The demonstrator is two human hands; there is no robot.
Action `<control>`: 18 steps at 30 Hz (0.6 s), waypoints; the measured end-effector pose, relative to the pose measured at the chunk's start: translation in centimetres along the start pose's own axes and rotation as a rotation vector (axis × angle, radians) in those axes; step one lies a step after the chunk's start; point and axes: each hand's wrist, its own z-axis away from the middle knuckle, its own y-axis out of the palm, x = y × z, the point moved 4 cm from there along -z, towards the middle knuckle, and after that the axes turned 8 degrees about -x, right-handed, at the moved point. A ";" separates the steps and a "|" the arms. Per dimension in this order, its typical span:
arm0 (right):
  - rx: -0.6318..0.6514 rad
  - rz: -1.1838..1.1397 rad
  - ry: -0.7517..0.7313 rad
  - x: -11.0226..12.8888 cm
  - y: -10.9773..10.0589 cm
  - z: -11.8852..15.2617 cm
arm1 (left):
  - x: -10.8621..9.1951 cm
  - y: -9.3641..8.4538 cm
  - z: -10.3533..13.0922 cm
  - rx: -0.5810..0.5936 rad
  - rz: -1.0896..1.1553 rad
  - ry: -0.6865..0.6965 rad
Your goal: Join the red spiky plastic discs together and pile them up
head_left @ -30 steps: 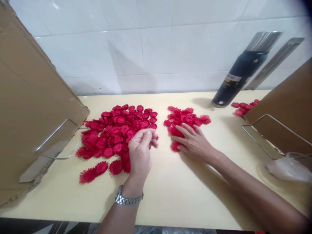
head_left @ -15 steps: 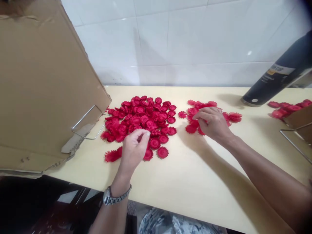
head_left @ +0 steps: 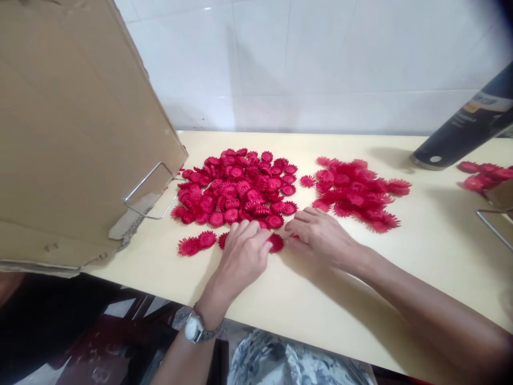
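Note:
A dense pile of dark red, round pieces with notched edges (head_left: 236, 184) lies on the pale table (head_left: 320, 315). To its right spreads a looser pile of brighter red, petal-edged pieces (head_left: 356, 187). My left hand (head_left: 244, 254) is at the front edge of the dark pile, palm down, fingers bent together over the pieces; its fingertips are hidden. Between the two piles, my right hand (head_left: 316, 238) has its fingers closed, and a bit of red (head_left: 294, 236) shows at its fingertips. One dark red piece (head_left: 276, 243) lies between the hands.
A large cardboard box (head_left: 80, 133) with a wire handle (head_left: 150, 190) stands at the left. A dark bottle (head_left: 460, 128) is at the back right, near more red pieces (head_left: 481, 174) and another wire handle (head_left: 495, 224). A tiled wall (head_left: 304, 64) rises behind the table.
My right hand has come from the right pile toward my left hand. My left hand has turned palm down and moved slightly right. The view has shifted a little.

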 end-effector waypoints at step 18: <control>-0.350 0.268 0.321 -8.5 -5.8 4.4 | -2.0 1.6 -1.3 -0.158 0.596 -0.194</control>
